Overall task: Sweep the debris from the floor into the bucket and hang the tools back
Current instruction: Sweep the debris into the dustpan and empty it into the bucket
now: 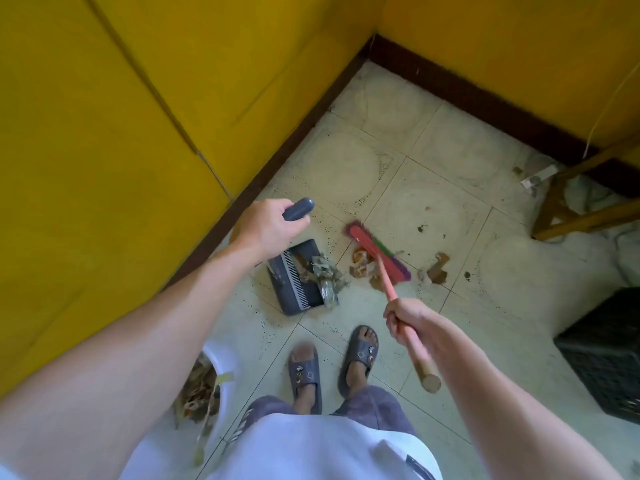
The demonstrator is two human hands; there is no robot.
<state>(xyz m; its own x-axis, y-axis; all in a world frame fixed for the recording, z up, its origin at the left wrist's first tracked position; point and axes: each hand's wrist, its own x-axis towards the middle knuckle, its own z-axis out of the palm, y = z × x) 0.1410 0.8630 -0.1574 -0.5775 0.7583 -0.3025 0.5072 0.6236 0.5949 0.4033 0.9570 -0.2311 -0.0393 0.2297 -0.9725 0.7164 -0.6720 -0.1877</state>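
Head view, looking straight down into the corner of a room. The floor [433, 209] is pale cream tile with faint circular patterns, dark specks and a few stains. Two bright yellow walls [104, 133] meet at the top of the frame, edged along the bottom by a dark brown skirting board [277, 157].

The left hand [266, 228] is curled around the rounded top of a grey dustpan handle [299, 208]. The dark grey dustpan [294, 289], which has a pale toothed comb strip, sits on the tiles near the left wall. Crumpled wrappers and leaf-like debris [325, 275] lie at its open edge, partly inside it.

The right hand [405, 318] grips a pink broom handle [412, 337] partway down its length. The red broom head [377, 251], with purple and green bristles, rests on the floor just right of the dustpan. Brownish scraps [362, 263] lie against the broom head, and more scraps [437, 270] lie on its far side.

A white bucket [225, 355] holding dry debris stands at lower left, partly hidden by the left forearm. A black plastic crate [609, 351] stands at the right edge, and the wooden legs of a piece of furniture [581, 220] show at upper right. The person wears grey slippers [304, 372] with small charms, which are too small to read.
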